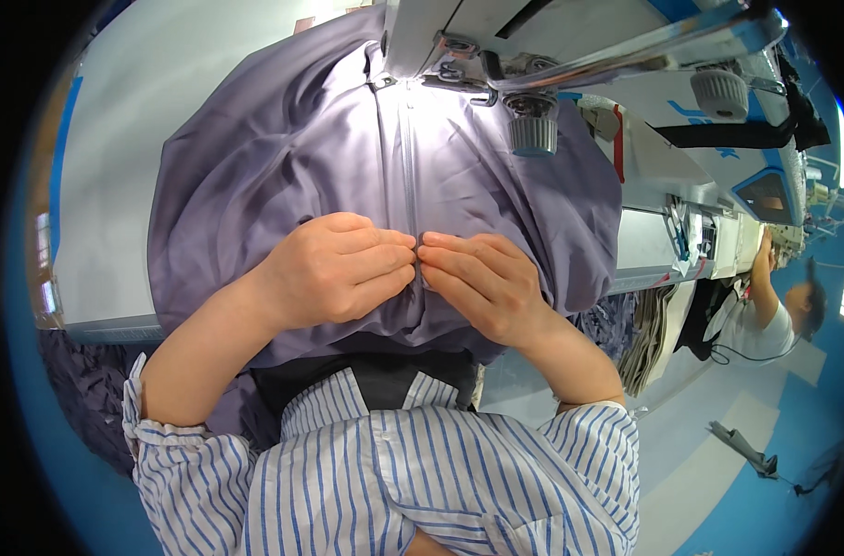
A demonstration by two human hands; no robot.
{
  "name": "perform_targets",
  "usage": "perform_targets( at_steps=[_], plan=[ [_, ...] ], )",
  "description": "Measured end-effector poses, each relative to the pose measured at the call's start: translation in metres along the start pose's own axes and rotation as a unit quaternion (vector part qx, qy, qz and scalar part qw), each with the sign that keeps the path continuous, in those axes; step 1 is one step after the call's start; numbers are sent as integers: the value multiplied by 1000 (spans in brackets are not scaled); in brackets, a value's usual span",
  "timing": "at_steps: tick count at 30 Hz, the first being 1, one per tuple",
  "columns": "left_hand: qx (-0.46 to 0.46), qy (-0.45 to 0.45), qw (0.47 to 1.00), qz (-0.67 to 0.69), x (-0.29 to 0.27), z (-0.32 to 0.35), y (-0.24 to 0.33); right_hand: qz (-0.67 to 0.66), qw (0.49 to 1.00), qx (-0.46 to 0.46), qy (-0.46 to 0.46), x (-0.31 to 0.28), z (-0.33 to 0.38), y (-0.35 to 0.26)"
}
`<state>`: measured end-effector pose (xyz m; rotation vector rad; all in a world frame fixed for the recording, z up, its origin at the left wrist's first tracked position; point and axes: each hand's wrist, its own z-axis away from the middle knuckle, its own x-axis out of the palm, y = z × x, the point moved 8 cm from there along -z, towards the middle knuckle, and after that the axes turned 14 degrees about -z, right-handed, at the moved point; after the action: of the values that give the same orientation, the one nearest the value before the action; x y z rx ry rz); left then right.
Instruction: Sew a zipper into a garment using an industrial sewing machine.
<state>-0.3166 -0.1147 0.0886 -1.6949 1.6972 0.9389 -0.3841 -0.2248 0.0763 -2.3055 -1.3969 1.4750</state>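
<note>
A purple-grey garment piece (246, 167) lies spread under the sewing machine (440, 37), bunched into folds at its sides. Down its middle runs a narrow strip that looks like a zipper (408, 157), leading up to the brightly lit needle area. My left hand (338, 269) pinches the cloth just left of this strip, fingers pressed together. From the other side, my right hand (487, 283) pinches it too, and the fingertips of both hands almost meet over the strip. My thumbs are mostly hidden beneath the fingers.
The white sewing table (116, 213) extends to the left. Grey ridged knobs (533, 134) hang from the machine head. Dark purple cloth (83, 389) is heaped below the table's left edge. Folded beige cloths (649, 338) hang at the right, where another person (769, 315) works.
</note>
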Motion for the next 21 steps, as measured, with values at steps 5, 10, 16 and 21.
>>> perform_targets(
  at_steps=[5, 10, 16, 21],
  plan=[
    [6, 1, 1000, 8, 0, -3, -3, 0, 1000, 8, -7, -3, -4, 3],
    [4, -4, 1000, 3, 1, -7, -12, -1, 999, 23, -27, -6, -10, 11],
    [5, -12, 1000, 9, 4, -12, -24, -6, 1000, 2, -29, -11, -22, 21],
    [-5, -13, 1000, 12, 5, -17, -32, 1, 1000, -2, -29, -13, -22, 26]
  ],
)
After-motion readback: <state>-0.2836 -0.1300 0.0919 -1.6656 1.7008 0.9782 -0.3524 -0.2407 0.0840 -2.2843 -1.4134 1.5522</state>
